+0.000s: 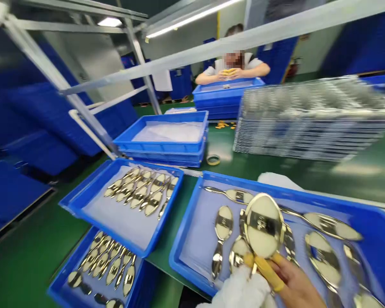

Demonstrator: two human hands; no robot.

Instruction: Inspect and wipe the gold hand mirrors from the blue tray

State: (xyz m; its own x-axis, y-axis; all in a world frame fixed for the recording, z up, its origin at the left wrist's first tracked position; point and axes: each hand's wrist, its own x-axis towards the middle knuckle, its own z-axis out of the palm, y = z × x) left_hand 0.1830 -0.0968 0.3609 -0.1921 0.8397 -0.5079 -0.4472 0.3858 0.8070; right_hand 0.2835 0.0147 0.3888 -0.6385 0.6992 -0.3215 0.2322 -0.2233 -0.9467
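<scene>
My right hand (285, 278), with yellow finger covers, is closed on a shiny spoon (263, 224), bowl upward and toward me. Its handle runs down behind the fingers and a bunched white cloth (240, 288). Another yellow-covered fingertip (248, 259) shows left of the handle, and I cannot tell which hand it belongs to. My left hand does not show clearly; the cloth may cover it. Below the held spoon, a blue tray (188, 226) lined with white sheet contains several large spoons, among them one at the left (223, 224) and one at the right (324, 259).
Two blue trays of spoons stand at the left, an upper one (115, 229) and a lower one (59, 284). Behind are stacked blue trays (160, 146), a tape roll (213, 159) and a wire rack (276, 137). A co-worker (234, 64) sits opposite. A metal bar (186, 60) crosses above.
</scene>
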